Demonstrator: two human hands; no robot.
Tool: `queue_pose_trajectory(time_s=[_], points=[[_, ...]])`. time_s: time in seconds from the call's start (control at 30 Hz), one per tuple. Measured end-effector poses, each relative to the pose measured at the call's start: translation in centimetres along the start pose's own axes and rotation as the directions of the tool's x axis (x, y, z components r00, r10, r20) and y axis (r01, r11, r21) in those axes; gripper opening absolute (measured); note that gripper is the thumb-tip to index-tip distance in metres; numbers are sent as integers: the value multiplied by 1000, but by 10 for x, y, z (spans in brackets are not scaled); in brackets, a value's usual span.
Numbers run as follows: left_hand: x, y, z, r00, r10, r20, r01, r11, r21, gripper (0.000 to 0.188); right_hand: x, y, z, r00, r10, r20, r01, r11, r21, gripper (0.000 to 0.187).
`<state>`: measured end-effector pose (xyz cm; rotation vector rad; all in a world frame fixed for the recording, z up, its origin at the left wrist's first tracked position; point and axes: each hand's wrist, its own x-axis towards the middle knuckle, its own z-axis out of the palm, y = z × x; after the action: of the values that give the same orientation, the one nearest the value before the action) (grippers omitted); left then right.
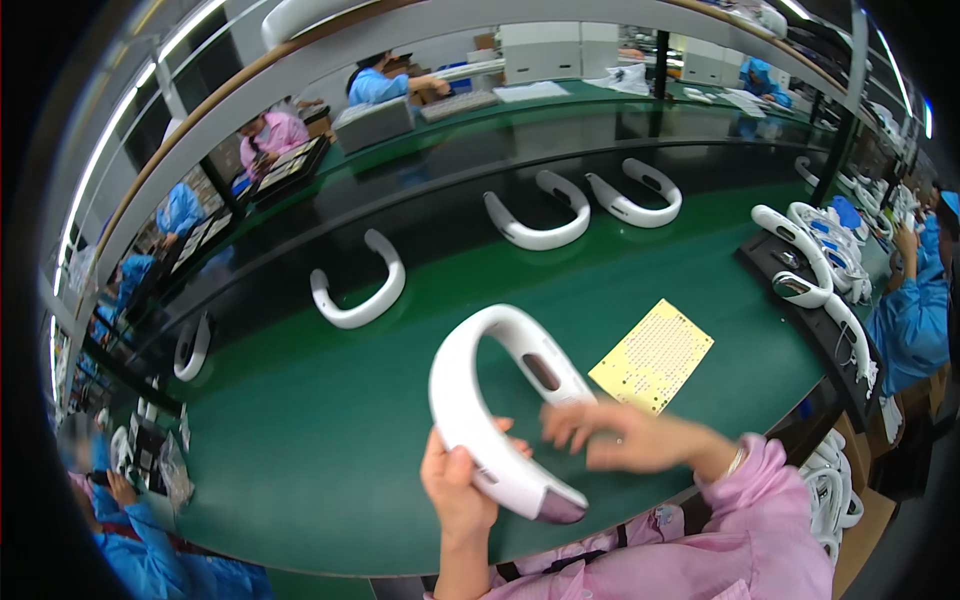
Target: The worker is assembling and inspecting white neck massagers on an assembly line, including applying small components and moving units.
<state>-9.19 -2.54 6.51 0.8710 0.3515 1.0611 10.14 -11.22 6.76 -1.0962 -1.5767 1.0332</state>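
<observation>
My left hand [462, 485] is closed around the lower arm of a white U-shaped neckband device [462, 390], raised above the green table. The device has a dark oval window on the inner side of its far arm and a dark, purplish tip at the near end. My right hand [630, 438] is beside the other arm's end, fingers apart and slightly blurred; whether they touch the device I cannot tell. Just beyond my right hand lies a yellow sheet [655, 352] covered with rows of small round marks.
Similar white devices stand along the table's far side, including one at left-centre [362, 312] and one at the back [540, 238]. At right, a black tray [815, 318] carries more white devices and cords. A co-worker in a blue sleeve [912, 320] sits beyond it; others work around.
</observation>
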Motion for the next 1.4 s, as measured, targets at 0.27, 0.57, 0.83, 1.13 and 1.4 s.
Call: queue_pose_trajectory(time_s=[0.27, 0.57, 0.83, 1.13, 1.4], points=[[19, 14, -44, 956, 196, -220, -192, 981, 43, 53, 84, 137, -267, 727, -252, -639, -609, 195, -769, 49], [20, 31, -60, 900, 239, -364, -267, 963, -27, 47, 90, 207, -326, 447, -51, -893, -889, -139, -437, 38], [19, 36, -73, 949, 166, -267, -190, 980, -64, 53, 155, 138, -240, 813, -201, -546, -456, 361, -813, 44], [11, 38, -77, 958, 282, -47, -286, 951, -121, 60, 161, 150, -231, 828, 114, -549, -548, 369, -751, 60], [5, 39, -85, 933, 333, 134, -260, 885, -385, 61, 96, 62, -196, 858, 104, -503, -512, 254, -821, 54]])
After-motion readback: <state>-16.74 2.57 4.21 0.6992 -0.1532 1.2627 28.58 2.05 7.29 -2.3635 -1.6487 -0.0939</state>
